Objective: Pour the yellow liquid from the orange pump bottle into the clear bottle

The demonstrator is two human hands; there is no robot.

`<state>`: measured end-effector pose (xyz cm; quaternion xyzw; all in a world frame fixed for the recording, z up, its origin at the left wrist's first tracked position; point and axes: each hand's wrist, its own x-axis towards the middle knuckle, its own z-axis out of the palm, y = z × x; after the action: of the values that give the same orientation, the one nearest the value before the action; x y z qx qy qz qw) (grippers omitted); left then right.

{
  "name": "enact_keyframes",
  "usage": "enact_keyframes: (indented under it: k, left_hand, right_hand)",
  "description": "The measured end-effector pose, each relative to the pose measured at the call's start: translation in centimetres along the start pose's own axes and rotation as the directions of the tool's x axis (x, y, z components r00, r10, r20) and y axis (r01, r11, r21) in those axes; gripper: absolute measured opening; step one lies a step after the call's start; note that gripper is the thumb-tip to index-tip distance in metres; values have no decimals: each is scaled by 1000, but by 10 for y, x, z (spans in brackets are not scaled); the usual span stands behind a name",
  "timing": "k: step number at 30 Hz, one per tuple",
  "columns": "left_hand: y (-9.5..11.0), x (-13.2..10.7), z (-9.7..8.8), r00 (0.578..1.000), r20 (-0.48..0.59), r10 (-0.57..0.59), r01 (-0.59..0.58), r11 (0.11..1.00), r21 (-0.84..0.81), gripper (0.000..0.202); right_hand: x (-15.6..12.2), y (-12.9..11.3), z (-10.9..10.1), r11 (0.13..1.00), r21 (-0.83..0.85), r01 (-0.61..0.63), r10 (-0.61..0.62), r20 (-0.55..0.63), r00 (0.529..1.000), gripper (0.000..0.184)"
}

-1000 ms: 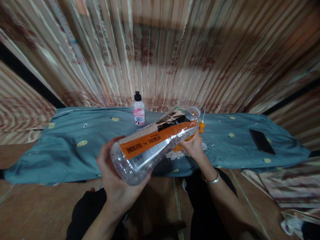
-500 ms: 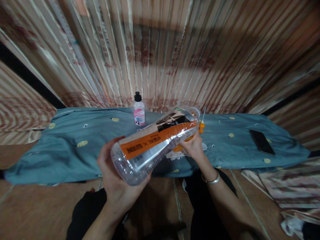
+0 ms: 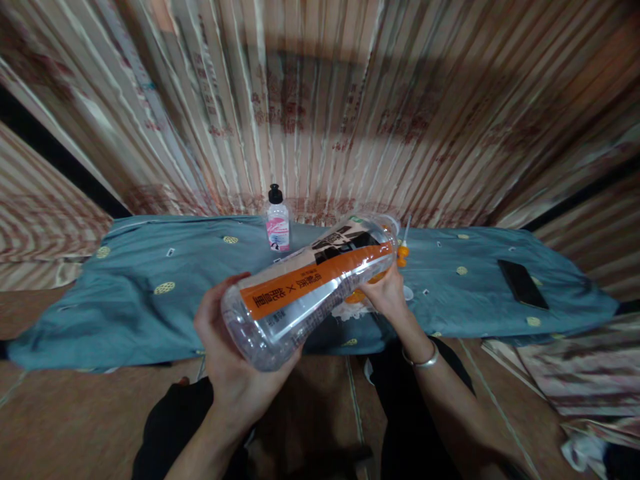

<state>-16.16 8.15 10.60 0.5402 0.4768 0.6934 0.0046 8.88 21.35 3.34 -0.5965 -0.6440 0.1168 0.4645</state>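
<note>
A large clear plastic bottle [image 3: 310, 283] with an orange, black and white label lies tilted across my two hands, its base toward me on the left. My left hand [image 3: 235, 353] is wrapped round the base end. Further up, near the far end, my right hand [image 3: 387, 293] grips the bottle from the right side. The far end covers part of some orange things on a white piece [image 3: 355, 310] behind it. An orange item with a pale thin stem [image 3: 403, 253] shows just beyond my right hand.
A small clear bottle with a black cap and pink label [image 3: 278, 227] stands on the blue-green cloth [image 3: 150, 293] over the table. At the right lies a dark phone [image 3: 523, 283]. Striped curtains [image 3: 310, 100] hang close behind and at both sides.
</note>
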Motion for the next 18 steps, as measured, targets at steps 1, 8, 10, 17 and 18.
enact_keyframes:
  k: [1, 8, 10, 17, 18]
  left_hand:
    - [0, 0, -1, 1000, 11, -6, 6, 1000, -1, 100]
    - [2, 2, -7, 997, 79, 14, -16, 1000, 19, 104]
    - [1, 1, -6, 998, 65, 12, -12, 1000, 11, 103]
    - [-1, 1, 0, 1000, 11, 11, -11, 1000, -8, 106]
    - [0, 1, 1, 999, -7, -33, 33, 999, -20, 105]
  right_hand:
    - [0, 0, 0, 1000, -7, 3, -3, -4, 1000, 93]
    - [0, 0, -1, 1000, 6, -25, 25, 11, 1000, 94]
    - [0, -1, -1, 999, 2, -37, 37, 18, 999, 96]
    - [0, -4, -2, 999, 21, -46, 45, 24, 999, 94]
    - [0, -3, -2, 999, 16, -44, 43, 24, 999, 94]
